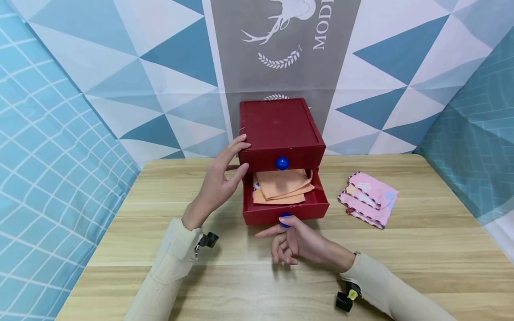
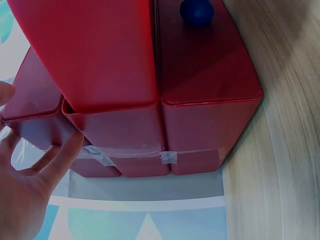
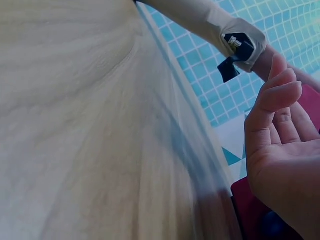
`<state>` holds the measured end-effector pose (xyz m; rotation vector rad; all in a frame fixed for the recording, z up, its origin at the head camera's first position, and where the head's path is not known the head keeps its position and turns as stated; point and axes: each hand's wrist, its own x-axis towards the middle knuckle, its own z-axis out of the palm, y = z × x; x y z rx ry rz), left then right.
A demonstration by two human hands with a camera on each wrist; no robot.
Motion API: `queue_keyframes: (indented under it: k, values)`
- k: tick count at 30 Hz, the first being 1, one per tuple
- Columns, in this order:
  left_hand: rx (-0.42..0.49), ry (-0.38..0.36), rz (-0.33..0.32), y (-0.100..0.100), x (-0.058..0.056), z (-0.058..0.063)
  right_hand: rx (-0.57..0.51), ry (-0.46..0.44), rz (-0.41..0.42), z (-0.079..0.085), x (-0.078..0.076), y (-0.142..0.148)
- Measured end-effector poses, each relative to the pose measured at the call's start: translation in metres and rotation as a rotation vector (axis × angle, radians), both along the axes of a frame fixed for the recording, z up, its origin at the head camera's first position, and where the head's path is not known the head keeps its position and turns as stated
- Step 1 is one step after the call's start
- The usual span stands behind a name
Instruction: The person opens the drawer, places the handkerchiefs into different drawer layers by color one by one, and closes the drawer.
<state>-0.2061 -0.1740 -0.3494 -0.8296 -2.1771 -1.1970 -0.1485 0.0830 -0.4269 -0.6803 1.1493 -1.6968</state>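
A dark red drawer unit (image 1: 277, 122) stands against the back wall, its drawer (image 1: 257, 217) pulled out below the top one. Inside lies folded orange cloth (image 1: 281, 183). My left hand (image 1: 218, 178) touches the top drawer's left front corner, fingers fairly straight, thumb near its lower edge. In the left wrist view its fingers (image 2: 62, 157) lie against the unit's side. My right hand (image 1: 299, 240) pinches the pulled-out drawer's blue knob (image 1: 285, 224), thumb over it and index finger stretched left; the other fingers curl. In the right wrist view the hand (image 3: 285, 145) hides that knob.
A folded pink patterned cloth (image 1: 371, 198) lies on the wooden table (image 1: 421, 249), right of the unit. The left wrist view shows a closed bottom drawer with a blue knob (image 2: 196, 12). Patterned wall coverings (image 1: 176, 80) enclose the table's back and sides.
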Motion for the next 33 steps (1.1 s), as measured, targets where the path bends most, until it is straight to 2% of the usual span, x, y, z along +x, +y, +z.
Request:
queue_keyframes:
  k: [5,12,17,24,28,33]
  values:
    - [0.008,-0.003,0.004,0.002,0.005,0.003,-0.005,-0.031,-0.008,0.007,-0.004,-0.002]
    - [0.014,-0.005,-0.012,0.007,0.022,0.022,0.0,-0.027,-0.011,0.011,-0.014,-0.002]
    - [0.011,-0.001,-0.002,0.006,0.026,0.028,-0.005,0.0,-0.04,0.01,-0.024,-0.006]
    - [0.016,-0.003,0.007,0.006,0.025,0.024,0.04,0.014,-0.103,0.009,-0.047,-0.013]
    - [0.02,0.01,-0.001,0.005,0.016,0.013,0.042,-0.012,-0.155,0.01,-0.063,-0.018]
    - [0.007,0.006,-0.009,0.001,0.002,0.002,0.122,-0.036,-0.272,0.015,-0.076,-0.021]
